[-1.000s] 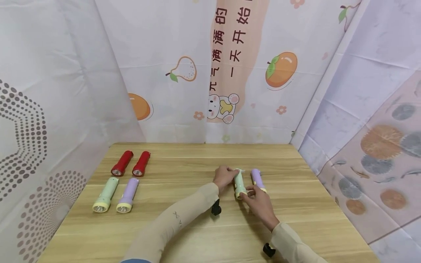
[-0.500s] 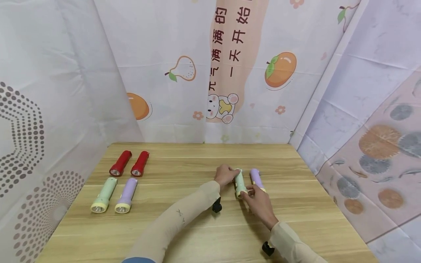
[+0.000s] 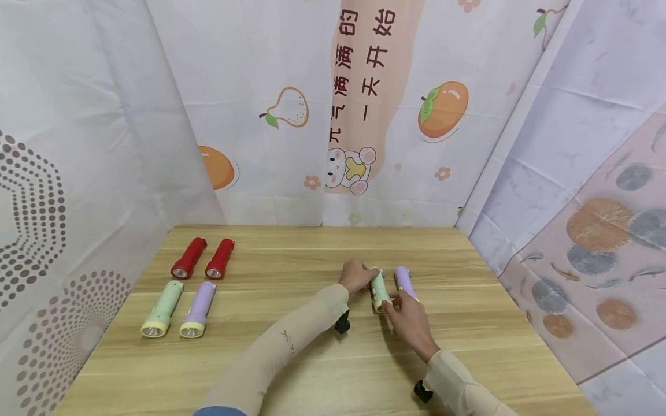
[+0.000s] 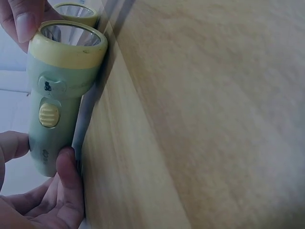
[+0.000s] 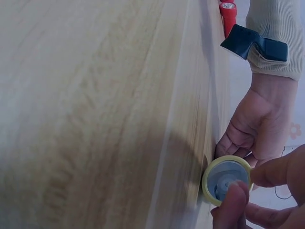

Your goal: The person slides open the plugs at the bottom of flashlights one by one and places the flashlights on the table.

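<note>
A green flashlight with a yellow head (image 3: 378,286) lies right of the table's middle, its lens toward the near edge. My left hand (image 3: 356,276) pinches its tail end between thumb and finger, as the left wrist view shows (image 4: 52,191). My right hand (image 3: 411,320) holds the yellow head (image 5: 206,183) with thumb and fingers at the rim. Just right of it lies a purple flashlight (image 3: 403,279), its head partly hidden behind my right hand.
On the left of the wooden table (image 3: 322,358) lie two red flashlights (image 3: 189,257) (image 3: 221,257) at the back, with a green one (image 3: 165,303) and a purple one (image 3: 200,306) in front. Printed curtains (image 3: 250,63) stand behind and at both sides.
Both hands keep their hold on the green flashlight, with barely any movement. The whole head view has shifted slightly, the table appearing a little further left.
</note>
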{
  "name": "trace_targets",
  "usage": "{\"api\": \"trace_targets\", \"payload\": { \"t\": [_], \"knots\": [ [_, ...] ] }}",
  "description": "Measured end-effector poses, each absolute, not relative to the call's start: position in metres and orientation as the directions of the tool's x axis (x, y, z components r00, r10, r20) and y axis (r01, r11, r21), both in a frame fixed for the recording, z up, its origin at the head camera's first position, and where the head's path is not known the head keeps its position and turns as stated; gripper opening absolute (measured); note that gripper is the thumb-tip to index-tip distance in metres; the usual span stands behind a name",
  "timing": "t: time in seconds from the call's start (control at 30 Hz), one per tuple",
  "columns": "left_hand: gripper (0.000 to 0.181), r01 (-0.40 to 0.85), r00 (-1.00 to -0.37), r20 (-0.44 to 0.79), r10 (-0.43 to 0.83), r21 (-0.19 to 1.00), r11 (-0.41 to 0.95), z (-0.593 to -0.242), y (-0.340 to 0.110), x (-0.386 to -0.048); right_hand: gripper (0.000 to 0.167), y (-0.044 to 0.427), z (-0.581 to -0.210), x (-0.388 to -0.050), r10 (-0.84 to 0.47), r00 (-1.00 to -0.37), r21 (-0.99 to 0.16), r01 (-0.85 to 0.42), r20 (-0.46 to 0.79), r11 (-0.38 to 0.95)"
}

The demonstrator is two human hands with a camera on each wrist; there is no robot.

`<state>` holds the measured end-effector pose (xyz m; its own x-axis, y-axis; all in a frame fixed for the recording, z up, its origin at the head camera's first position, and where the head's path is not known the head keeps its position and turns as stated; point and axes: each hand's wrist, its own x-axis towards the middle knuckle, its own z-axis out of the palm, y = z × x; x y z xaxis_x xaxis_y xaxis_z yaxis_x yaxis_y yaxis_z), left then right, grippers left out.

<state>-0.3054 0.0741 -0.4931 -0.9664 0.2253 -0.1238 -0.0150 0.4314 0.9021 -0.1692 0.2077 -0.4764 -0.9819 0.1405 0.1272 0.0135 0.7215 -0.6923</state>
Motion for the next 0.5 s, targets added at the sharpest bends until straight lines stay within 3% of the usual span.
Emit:
{"api": "trace_targets", "payload": {
  "t": [0.5],
  "knots": [
    [0.027, 0.003, -0.956, -0.111, 0.272, 0.922, 0.387, -0.4988, 0.0672, -0.305, 0.035, 0.2057, -0.4782, -0.1716, 0.149, -0.982, -0.684, 0.029, 0.117, 0.729]
  ]
}}
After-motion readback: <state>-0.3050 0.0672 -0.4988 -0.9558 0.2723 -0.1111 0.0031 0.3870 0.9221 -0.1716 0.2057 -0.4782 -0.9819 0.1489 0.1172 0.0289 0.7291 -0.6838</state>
